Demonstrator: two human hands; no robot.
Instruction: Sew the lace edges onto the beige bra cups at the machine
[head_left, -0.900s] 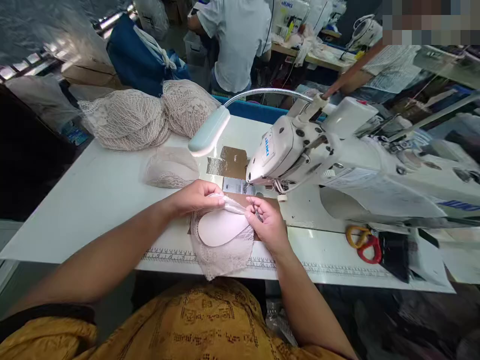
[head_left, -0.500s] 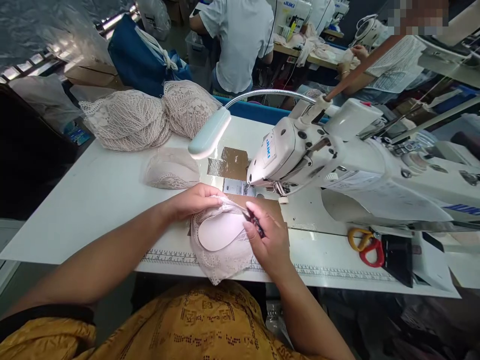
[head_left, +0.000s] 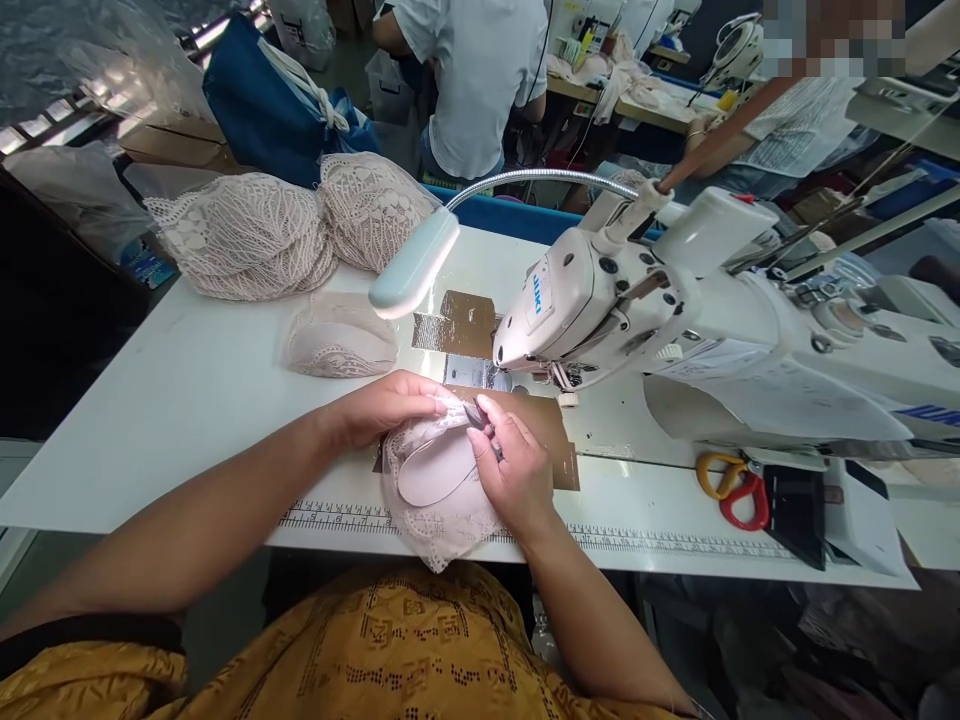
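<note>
Two hands, one work pc: L hand (head_left: 394,405) is pinched closed, thumb on fingers, w/ the top edge of a pale-pink, scallop-edged lace cup piece (head_left: 442,530) btwn them. R hand (head_left: 517,465) is curled round a small pair of dark metal thread snips (head_left: 473,415), blades poking out past thumb & index; can't tell if the blades are parted. Key relation: snips' long axis runs up-left from R hand to L fingertips, tip at the pinched edge, L hand's grip just beside it; touching or not, can't tell. Cup piece hangs on the body side of both hands, its point toward the wearer at the white table's (head_left: 187,430) near edge. Smooth pale oval panel (head_left: 431,475) on it slants, far end up-right, nr R thumb
</note>
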